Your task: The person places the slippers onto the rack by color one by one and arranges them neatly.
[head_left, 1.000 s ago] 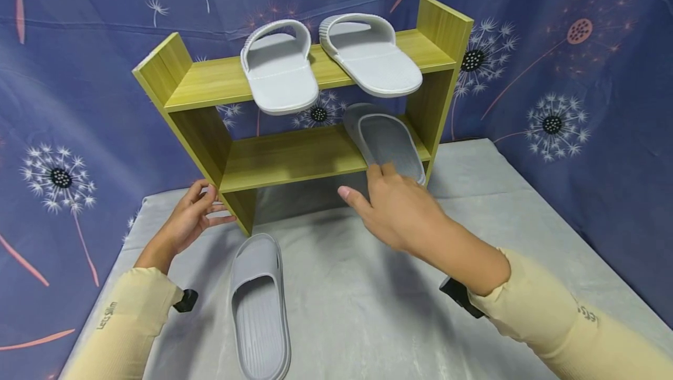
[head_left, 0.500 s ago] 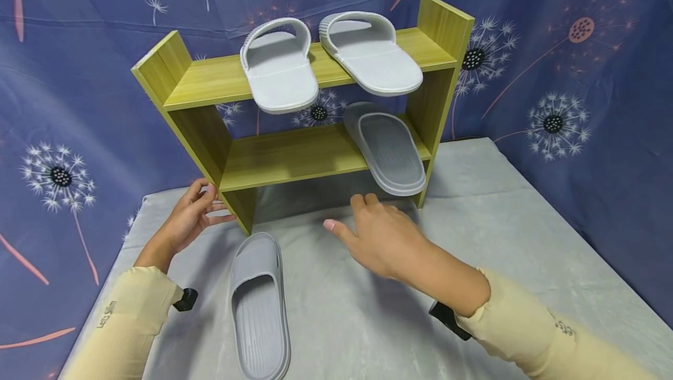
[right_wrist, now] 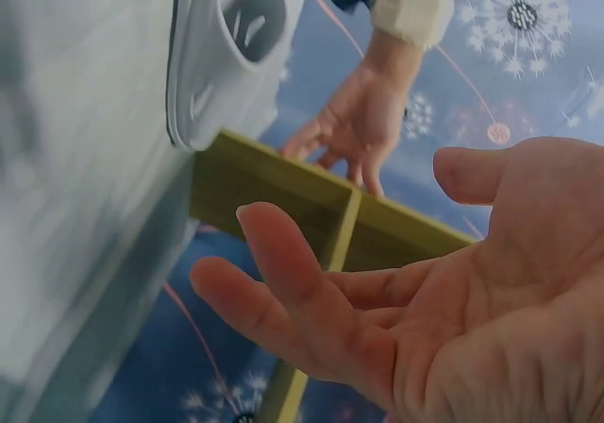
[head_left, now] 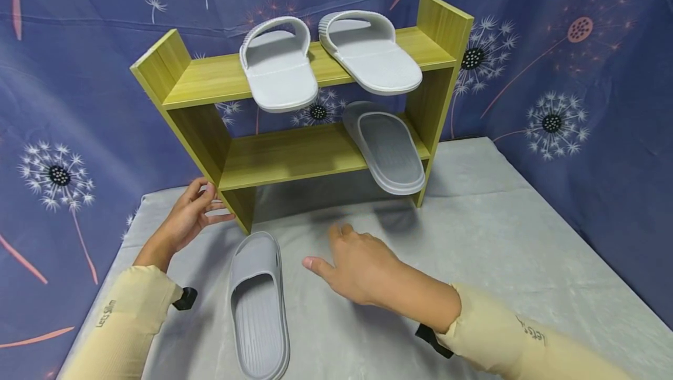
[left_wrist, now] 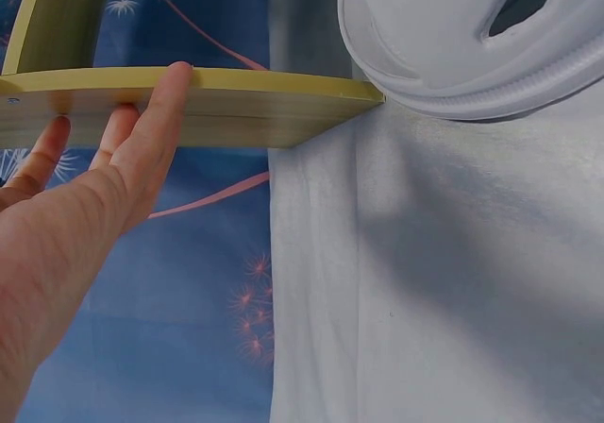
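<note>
My left hand (head_left: 185,219) rests its fingertips against the outer side of a two-tier wooden shoe rack (head_left: 284,158), as the left wrist view also shows. Over the cloth in front of the rack, my right hand (head_left: 360,263) is held with its fingers spread loosely and nothing in them. A grey slide slipper (head_left: 260,310) lies on the cloth between the hands, toe toward the rack. Its look-alike, another grey slipper (head_left: 391,149), sits at the right end of the lower shelf, its heel jutting past the front edge.
On the upper shelf stand two white slippers, a left one (head_left: 284,79) and a right one (head_left: 375,67), heels overhanging the front. Light grey cloth (head_left: 499,234) covers the surface. Behind hangs a blue curtain (head_left: 578,76) with dandelion prints.
My right hand has come away from the grey slipper on the lower shelf and moved down and left toward the slipper on the cloth. My left hand has stayed at the rack.
</note>
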The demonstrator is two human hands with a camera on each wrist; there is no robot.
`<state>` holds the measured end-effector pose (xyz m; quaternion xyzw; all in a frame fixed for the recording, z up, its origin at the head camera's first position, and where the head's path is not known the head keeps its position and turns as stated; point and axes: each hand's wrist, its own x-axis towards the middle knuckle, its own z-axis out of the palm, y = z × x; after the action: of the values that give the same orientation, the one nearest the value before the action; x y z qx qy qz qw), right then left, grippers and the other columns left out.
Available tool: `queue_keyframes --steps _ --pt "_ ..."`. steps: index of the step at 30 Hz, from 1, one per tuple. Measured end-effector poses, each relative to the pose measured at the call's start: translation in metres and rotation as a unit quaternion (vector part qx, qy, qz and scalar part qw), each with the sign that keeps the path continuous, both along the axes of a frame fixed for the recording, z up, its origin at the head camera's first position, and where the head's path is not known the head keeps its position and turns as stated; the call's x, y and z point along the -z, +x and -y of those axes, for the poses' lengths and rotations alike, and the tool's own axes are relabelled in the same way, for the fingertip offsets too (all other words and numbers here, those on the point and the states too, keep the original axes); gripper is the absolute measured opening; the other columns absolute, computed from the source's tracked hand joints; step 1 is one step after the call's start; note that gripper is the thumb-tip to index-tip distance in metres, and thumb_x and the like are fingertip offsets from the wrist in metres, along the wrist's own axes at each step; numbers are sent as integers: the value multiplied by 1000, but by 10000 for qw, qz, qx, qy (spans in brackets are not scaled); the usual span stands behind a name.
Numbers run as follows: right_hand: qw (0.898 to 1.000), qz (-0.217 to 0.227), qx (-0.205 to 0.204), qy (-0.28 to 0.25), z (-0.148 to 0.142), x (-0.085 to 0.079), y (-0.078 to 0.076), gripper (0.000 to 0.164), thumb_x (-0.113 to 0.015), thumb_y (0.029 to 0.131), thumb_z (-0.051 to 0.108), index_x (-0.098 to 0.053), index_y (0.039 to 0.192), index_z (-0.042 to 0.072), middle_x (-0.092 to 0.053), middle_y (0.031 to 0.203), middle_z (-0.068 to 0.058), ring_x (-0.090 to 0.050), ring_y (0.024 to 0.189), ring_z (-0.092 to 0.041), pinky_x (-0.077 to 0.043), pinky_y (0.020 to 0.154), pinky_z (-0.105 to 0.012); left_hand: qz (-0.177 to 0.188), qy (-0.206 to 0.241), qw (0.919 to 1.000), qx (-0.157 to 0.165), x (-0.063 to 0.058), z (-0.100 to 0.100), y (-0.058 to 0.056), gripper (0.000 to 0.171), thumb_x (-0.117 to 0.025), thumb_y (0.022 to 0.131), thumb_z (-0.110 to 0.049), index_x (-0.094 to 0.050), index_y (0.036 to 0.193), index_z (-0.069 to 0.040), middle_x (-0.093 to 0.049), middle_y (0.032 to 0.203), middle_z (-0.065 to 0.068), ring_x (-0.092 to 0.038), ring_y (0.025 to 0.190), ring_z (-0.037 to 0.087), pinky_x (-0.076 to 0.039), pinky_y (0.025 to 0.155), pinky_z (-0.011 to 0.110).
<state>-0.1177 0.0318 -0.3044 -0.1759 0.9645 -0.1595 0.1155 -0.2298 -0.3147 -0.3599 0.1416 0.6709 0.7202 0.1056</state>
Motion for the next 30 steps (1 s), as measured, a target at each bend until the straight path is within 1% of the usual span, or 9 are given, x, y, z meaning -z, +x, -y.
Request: queue_keyframes --steps 7,13,17,20,23,26,28,30 --pt "9986 -91 -429 281 15 13 10 77 -43 94 64 -47 136 -1 -56 126 -20 -60 108 -36 -51 90 -45 35 95 9999 25 -1 1 1 17 -39 105 -22 -37 119 -12 -52 102 5 -62 102 27 -56 86 46" --pt "9964 -56 -720 449 27 23 17 75 -45 92 65 -53 129 1 -60 112 -15 -62 96 -32 -52 84 -42 53 64 10000 17 -1 0 1 19 -39 105 -22 -36 121 -12 -51 104 6 -61 103 28 -56 86 45" --pt "9951 -35 -816 562 36 30 19 76 -45 91 67 -53 128 2 -60 114 -15 -62 99 -32 -52 85 -41 99 47 9999 -79 0 -1 1 19 -40 105 -23 -38 121 -12 -51 98 5 -61 102 28 -56 86 46" --pt "9937 -22 -905 663 42 36 22 77 -44 91 68 -53 129 3 -60 116 -13 -61 102 -29 -52 86 -40 109 22 9999 -117 1 -1 0 19 -40 105 -23 -38 121 -13 -52 99 5 -62 101 27 -55 86 47" --pt "9917 -12 -1049 736 48 41 24 76 -45 90 68 -53 130 4 -60 118 -12 -60 106 -25 -52 86 -38 101 96 9999 -50 1 0 0 19 -39 105 -22 -38 122 -13 -53 101 6 -62 102 28 -55 86 47" --pt "9891 -36 -1230 813 53 45 27 74 -47 90 67 -54 130 5 -61 118 -13 -60 108 -24 -52 86 -37 105 80 9999 4 1 1 -1 19 -39 105 -22 -37 122 -13 -52 102 6 -62 103 27 -55 87 47" --pt "9876 -40 -1309 868 55 47 28 71 -50 90 66 -55 127 5 -62 114 -12 -61 103 -23 -53 83 -36 113 40 9999 -1 1 1 -1 19 -39 105 -22 -37 122 -14 -51 104 6 -62 103 27 -55 87 46" --pt "9865 -54 -1368 899 58 50 30 67 -53 89 64 -56 123 6 -61 102 -9 -62 92 -21 -53 77 -34 121 6 9999 -24 0 1 -1 19 -39 105 -23 -37 121 -14 -50 104 6 -62 102 27 -55 87 46"
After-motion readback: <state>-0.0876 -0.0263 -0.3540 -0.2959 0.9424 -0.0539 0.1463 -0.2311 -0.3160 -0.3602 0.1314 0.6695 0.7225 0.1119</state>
